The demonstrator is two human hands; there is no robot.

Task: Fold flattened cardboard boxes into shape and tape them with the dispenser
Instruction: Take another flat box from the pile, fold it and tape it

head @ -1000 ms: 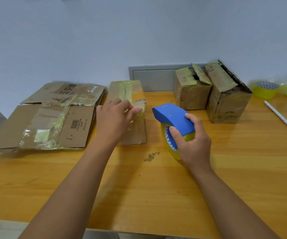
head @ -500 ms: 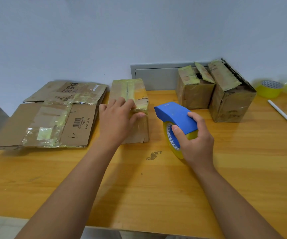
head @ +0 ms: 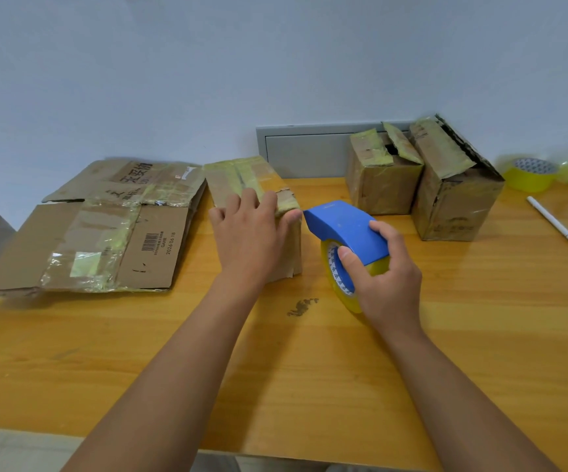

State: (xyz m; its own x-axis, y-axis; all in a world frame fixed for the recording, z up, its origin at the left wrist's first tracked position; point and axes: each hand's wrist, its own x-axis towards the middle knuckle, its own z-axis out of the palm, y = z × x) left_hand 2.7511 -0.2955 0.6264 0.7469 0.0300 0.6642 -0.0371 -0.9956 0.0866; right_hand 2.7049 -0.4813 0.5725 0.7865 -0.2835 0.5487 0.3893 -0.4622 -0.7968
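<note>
Left hand point(head: 248, 240) presses on the folded box point(head: 252, 185); right hand point(head: 383, 277) grips the blue tape dispenser point(head: 344, 229).

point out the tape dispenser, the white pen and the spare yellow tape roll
tape dispenser point(head: 345, 229), head view, on its blue top cover
white pen point(head: 553, 220), head view, midway along its barrel
spare yellow tape roll point(head: 528, 178), head view, on its yellow outer side
</note>
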